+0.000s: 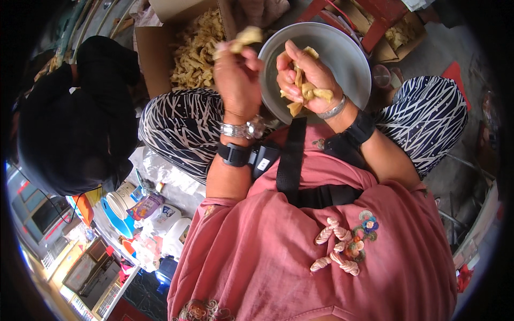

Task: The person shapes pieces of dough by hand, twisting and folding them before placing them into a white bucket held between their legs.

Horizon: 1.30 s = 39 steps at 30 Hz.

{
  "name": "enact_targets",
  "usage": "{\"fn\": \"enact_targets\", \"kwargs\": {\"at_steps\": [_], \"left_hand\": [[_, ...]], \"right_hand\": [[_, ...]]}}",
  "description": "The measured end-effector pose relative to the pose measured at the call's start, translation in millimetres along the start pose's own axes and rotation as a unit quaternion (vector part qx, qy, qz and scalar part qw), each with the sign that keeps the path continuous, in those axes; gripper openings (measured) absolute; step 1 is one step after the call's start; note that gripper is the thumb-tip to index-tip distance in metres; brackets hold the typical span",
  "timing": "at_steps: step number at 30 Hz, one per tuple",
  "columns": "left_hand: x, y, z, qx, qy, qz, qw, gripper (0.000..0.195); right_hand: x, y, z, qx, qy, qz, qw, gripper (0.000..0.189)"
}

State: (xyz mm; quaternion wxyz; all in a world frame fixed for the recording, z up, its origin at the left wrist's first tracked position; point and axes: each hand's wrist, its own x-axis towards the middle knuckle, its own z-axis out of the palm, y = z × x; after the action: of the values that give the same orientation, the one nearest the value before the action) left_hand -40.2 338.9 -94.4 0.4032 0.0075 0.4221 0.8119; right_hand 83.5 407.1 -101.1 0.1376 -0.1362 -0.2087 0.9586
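My left hand [239, 84], blurred by motion and wearing a metal watch, holds a pale yellow strip piece [249, 36] between its fingertips. It is raised between an open cardboard box and a metal basin. My right hand [311, 78], with a silver bracelet at the wrist, is curled around several pale yellow knotted strips [308, 91]. Their ends stick out past the fingers and palm. Beneath the right hand lies the round grey metal basin [349, 76]; part of its inside is hidden by that hand.
The cardboard box [154, 60] at upper left holds many similar yellow pieces [196, 52]. A red stool frame [383, 24] and another carton [415, 38] are at upper right. A person in black [76, 128] sits close on the left. Bottles [164, 216] and tubs stand behind.
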Motion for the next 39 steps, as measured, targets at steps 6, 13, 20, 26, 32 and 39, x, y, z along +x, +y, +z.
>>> {"fn": "enact_targets", "kwargs": {"at_steps": [6, 13, 20, 26, 32, 39], "left_hand": [[11.2, 18.8, -22.9, -0.159, 0.106, 0.042, 0.981, 0.047], [-20.0, -1.6, 17.3, 0.486, -0.343, 0.292, 0.749, 0.030], [-21.7, -13.3, 14.5, 0.315, -0.272, 0.109, 0.903, 0.011], [-5.0, -6.9, -1.4, 0.201, -0.201, 0.069, 0.956, 0.014], [-13.8, -0.7, 6.1, 0.206, -0.165, 0.003, 0.964, 0.021], [-15.0, 2.2, 5.1, 0.128, -0.142, -0.065, 0.979, 0.019]], "right_hand": [[3.8, -1.1, -18.0, 0.062, 0.125, 0.010, 0.990, 0.037], [7.7, 2.3, -22.2, 0.015, 0.275, -0.047, 0.960, 0.033], [9.9, 8.5, -28.8, 0.076, 0.228, -0.054, 0.969, 0.027], [2.2, -2.6, -11.4, -0.071, 0.212, 0.000, 0.975, 0.035], [0.0, -3.3, -1.5, -0.224, 0.134, -0.003, 0.965, 0.037], [-2.3, -4.4, 4.7, -0.224, 0.085, -0.013, 0.971, 0.030]]}}
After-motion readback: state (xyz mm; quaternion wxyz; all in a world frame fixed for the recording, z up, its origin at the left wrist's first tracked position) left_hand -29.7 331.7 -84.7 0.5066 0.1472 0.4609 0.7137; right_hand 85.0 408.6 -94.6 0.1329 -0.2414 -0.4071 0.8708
